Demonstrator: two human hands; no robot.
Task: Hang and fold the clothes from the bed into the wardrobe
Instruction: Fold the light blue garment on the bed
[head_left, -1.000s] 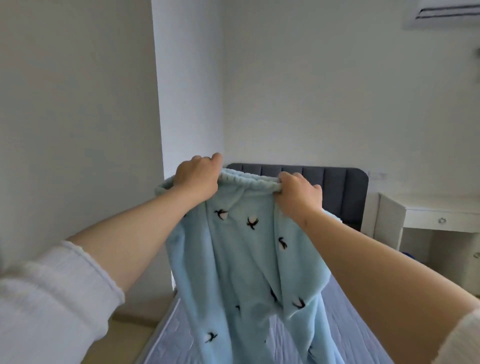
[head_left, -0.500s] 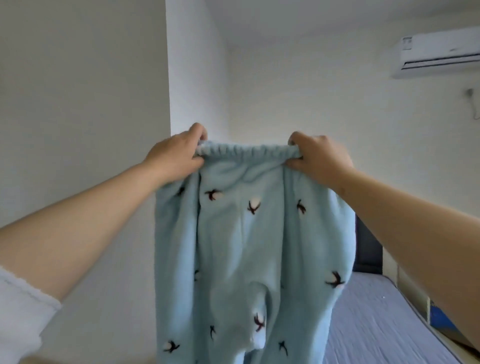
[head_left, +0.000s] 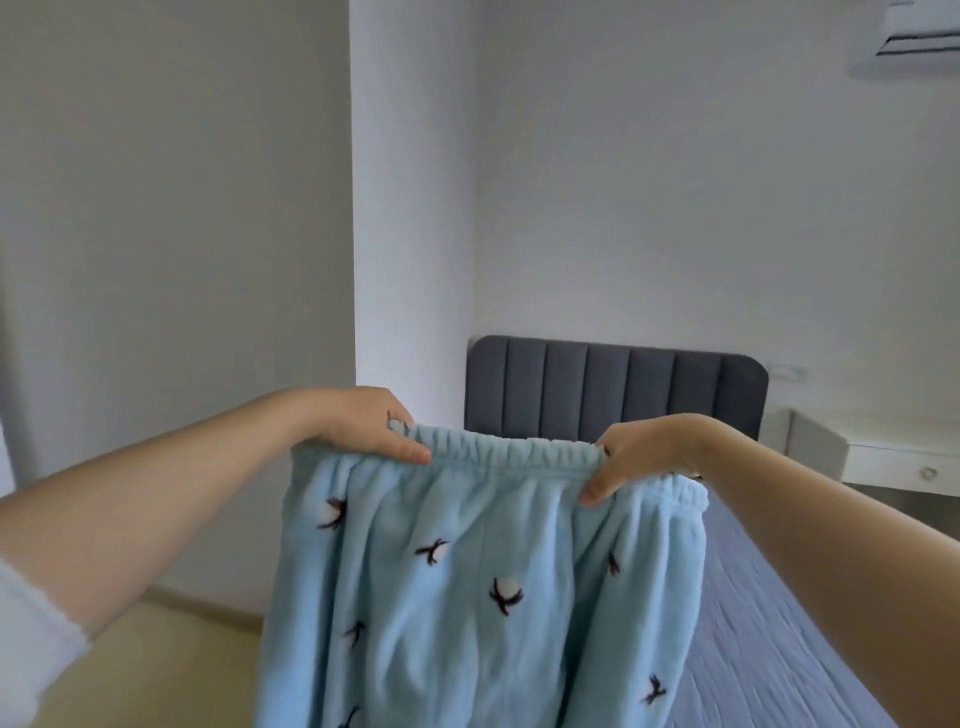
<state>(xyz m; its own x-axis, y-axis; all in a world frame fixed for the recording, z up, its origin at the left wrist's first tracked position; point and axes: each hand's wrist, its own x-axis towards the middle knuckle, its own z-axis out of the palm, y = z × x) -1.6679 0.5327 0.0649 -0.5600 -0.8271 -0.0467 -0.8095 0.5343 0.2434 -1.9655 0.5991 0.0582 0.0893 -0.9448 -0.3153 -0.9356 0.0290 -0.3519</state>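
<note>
left hand (head_left: 363, 426) is pinching the elastic waistband at centre-left of frame | right hand (head_left: 644, 457) is gripping the same waistband at centre-right | light blue fleece trousers (head_left: 483, 582) are hanging spread between both hands, lower centre | bed (head_left: 769, 639) with grey headboard (head_left: 613, 389) is lying behind, lower right

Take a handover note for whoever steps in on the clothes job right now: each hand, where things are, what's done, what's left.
Left hand: grips the left end of the waistband of the light blue fleece trousers.
Right hand: pinches the waistband's right end.
Trousers: held up spread between both hands in front of the bed, legs running out of frame below.
Done: trousers lifted and opened out.
Left: fold or hang them and put them in the wardrobe, which is not in view. No other clothes show.
</note>
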